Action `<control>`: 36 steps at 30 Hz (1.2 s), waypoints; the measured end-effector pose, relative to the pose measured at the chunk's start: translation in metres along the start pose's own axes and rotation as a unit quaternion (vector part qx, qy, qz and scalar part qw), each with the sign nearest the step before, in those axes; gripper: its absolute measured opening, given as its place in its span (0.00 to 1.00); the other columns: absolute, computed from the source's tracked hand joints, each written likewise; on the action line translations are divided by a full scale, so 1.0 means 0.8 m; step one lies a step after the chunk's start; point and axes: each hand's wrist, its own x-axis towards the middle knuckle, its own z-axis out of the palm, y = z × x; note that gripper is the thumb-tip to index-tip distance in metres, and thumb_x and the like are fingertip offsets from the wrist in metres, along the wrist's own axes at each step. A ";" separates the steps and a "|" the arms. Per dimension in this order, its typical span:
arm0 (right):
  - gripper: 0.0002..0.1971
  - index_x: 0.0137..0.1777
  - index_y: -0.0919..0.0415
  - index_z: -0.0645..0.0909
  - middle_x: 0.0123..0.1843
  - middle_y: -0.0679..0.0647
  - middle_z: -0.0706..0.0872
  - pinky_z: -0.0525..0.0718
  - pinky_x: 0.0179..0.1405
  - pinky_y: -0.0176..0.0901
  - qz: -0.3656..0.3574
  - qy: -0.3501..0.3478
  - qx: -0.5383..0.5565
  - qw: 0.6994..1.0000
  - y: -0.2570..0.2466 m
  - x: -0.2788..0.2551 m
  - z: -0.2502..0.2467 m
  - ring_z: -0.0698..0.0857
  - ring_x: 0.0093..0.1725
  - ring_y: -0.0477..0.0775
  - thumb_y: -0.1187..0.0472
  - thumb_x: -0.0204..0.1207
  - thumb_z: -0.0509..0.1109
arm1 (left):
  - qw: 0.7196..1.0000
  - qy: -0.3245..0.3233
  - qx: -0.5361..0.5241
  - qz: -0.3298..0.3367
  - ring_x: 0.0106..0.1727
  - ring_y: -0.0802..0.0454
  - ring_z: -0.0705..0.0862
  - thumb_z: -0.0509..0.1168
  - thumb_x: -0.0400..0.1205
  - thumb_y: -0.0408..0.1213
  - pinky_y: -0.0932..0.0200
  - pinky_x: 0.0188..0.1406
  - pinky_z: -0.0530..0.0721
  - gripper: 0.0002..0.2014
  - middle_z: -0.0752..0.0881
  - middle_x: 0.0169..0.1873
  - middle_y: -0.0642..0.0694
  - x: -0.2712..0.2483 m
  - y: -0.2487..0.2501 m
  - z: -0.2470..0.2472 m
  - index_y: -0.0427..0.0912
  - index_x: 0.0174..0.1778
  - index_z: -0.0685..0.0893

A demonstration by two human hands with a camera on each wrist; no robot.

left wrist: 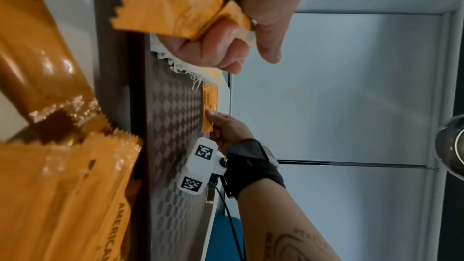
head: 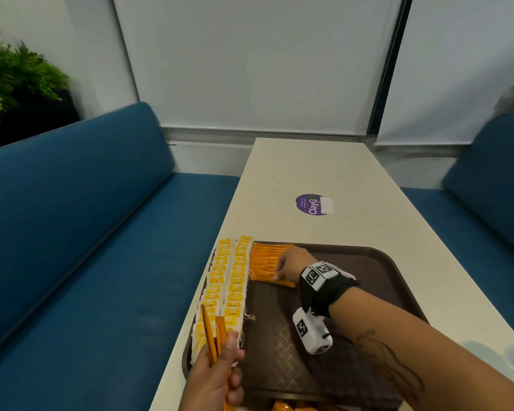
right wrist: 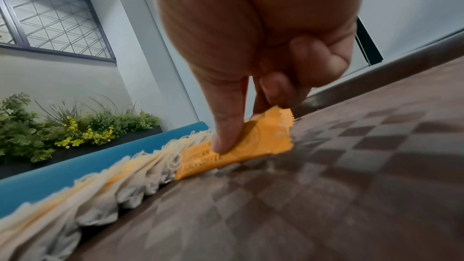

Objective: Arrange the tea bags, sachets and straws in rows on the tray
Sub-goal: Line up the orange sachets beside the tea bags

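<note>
The right hand (head: 291,266) covers the right ends of the nearest orange foil coffee sachets (head: 267,262). More orange sachets (head: 282,407) are cut off by the head view's bottom edge. The purple round sticker (head: 309,204) on the white counter (head: 324,173) carries small print too tiny to read.

Blue benches (head: 80,232), white table (head: 309,167), drawn blinds (head: 250,60)

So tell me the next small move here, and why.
Probably let go of the orange sachet and draw the right hand back: it already lies flat on the tray at the near end of the sachet row, and the left hand holds more.
</note>
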 end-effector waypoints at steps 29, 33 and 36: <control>0.13 0.33 0.54 0.77 0.34 0.45 0.81 0.76 0.37 0.31 -0.147 0.020 0.136 0.980 -0.017 -0.097 0.003 0.78 0.35 0.41 0.61 0.68 0.80 | 0.985 -0.063 -0.150 -0.055 0.36 0.40 0.84 0.55 0.86 0.38 0.53 0.24 0.86 0.11 0.86 0.43 0.35 -0.006 0.004 0.004 0.40 0.53 0.81; 0.10 0.37 0.52 0.80 0.32 0.43 0.82 0.76 0.34 0.27 -0.197 -0.064 0.181 0.961 -0.019 -0.165 0.022 0.79 0.32 0.37 0.58 0.67 0.80 | 0.988 -0.062 -0.131 -0.045 0.37 0.45 0.81 0.57 0.85 0.41 0.55 0.28 0.81 0.11 0.86 0.46 0.39 -0.010 0.001 0.007 0.45 0.56 0.83; 0.09 0.49 0.53 0.81 0.36 0.41 0.81 0.74 0.32 0.23 -0.198 -0.041 0.234 0.951 -0.020 -0.183 0.030 0.78 0.33 0.35 0.56 0.72 0.77 | 0.992 -0.071 -0.085 -0.055 0.32 0.48 0.75 0.62 0.82 0.44 0.60 0.23 0.74 0.11 0.80 0.40 0.41 -0.019 -0.003 0.014 0.47 0.57 0.83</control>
